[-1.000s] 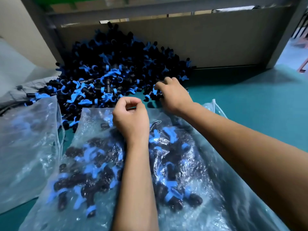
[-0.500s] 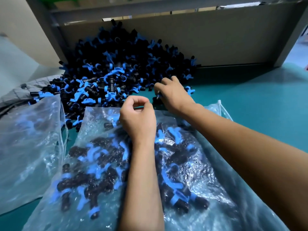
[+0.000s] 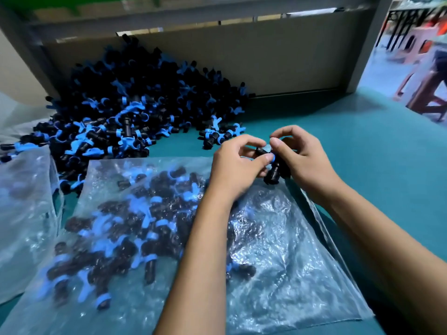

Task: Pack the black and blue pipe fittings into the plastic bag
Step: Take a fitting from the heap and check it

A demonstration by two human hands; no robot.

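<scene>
both hands met just past the far edge of the plastic bag (image 3: 278, 274), which lay flat on the green table (image 3: 362, 146) with many fittings already inside. the left hand (image 3: 235, 165) and right hand (image 3: 302, 160) pinched one black and blue fitting (image 3: 272, 165) between curled fingers, held above the bag's upper corner. the loose pile of fittings (image 3: 135, 105) sat behind, against a grey board (image 3: 266, 56). a second bag (image 3: 21, 213) lay at the left.

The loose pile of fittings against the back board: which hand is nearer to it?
Left. The left hand sits just below-right of the pile's front edge, near its outlying fittings. The right hand is further right, over bare table; both hold one fitting.
</scene>
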